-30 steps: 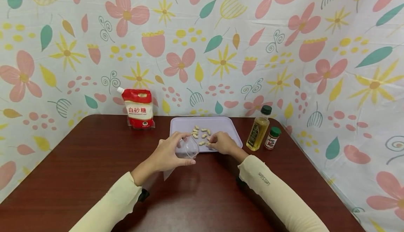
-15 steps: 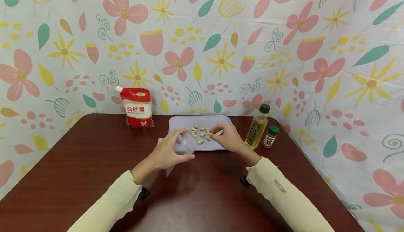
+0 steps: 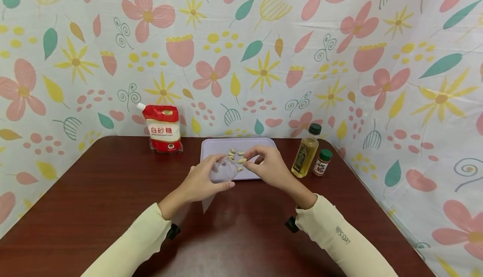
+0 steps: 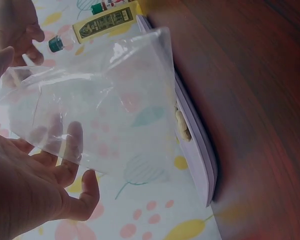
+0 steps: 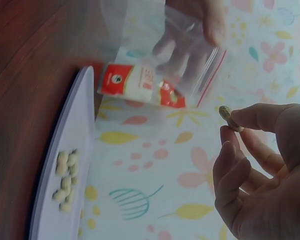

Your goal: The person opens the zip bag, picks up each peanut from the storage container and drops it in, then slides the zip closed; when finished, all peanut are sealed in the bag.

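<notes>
My left hand (image 3: 201, 180) grips a clear zip-lock bag (image 4: 100, 105), thumb on one side and fingers spread behind the film. A red strip runs along the bag's mouth in the right wrist view, and no contents show through the plastic. Between the thumb and fingertips of my right hand (image 3: 273, 168) a peanut in its shell (image 5: 225, 113) is pinched, raised above the tray and just right of the bag's mouth. Several more peanuts (image 5: 65, 170) lie on the pale lilac tray (image 3: 215, 145), partly hidden by both hands in the head view.
Right of the tray stand an oil bottle (image 3: 305, 157) with a dark green cap and a small green-lidded jar (image 3: 322, 164). A red and white sugar pouch (image 3: 164, 130) stands back left on the brown table (image 3: 113, 193). Behind everything hangs a flowered cloth (image 3: 241, 59).
My right hand has picked a peanut off the tray, lifted it and moved left toward the bag. The left hand and bag have stayed nearly in place.
</notes>
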Demonstrator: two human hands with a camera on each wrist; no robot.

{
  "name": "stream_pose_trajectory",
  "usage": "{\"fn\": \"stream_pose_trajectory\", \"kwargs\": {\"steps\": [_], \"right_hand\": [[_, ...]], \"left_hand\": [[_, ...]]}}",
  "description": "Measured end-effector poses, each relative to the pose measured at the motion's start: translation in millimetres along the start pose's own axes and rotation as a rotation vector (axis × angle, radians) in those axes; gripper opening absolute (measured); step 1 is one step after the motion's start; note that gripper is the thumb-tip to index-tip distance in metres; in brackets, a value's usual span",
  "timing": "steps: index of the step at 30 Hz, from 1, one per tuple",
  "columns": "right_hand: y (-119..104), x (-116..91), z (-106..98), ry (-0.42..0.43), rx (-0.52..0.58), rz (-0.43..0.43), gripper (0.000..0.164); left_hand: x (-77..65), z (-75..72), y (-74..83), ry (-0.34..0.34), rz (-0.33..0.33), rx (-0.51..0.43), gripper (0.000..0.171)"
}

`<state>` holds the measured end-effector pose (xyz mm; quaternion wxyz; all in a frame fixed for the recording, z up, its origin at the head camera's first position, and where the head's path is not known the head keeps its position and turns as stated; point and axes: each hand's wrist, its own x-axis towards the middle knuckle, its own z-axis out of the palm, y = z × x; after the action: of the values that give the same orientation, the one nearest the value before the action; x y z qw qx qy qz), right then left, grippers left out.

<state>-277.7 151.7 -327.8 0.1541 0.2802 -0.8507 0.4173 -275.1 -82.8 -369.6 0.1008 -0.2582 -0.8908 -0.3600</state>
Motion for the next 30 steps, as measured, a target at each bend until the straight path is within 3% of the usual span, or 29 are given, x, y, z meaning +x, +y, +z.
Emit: {"fn": "stream_pose_trajectory", "kwargs": {"steps": [7, 22, 30], "right_hand": [[-13, -1, 6, -0.012, 0.026, -0.027, 0.007], [-13, -1, 11, -0.03, 0.032, -0.003, 0.011], [-9, 0, 11, -0.019, 0.055, 0.018, 0.012]], "left_hand": [[0.4, 0.7, 1.0, -0.01, -0.007, -0.042, 0.083], [-1.7, -1.5, -0.6, -0.005, 0.04, -0.12, 0.071], [-2.0, -2.5, -0.3, -0.016, 0.024, -0.141, 0.071]]}}
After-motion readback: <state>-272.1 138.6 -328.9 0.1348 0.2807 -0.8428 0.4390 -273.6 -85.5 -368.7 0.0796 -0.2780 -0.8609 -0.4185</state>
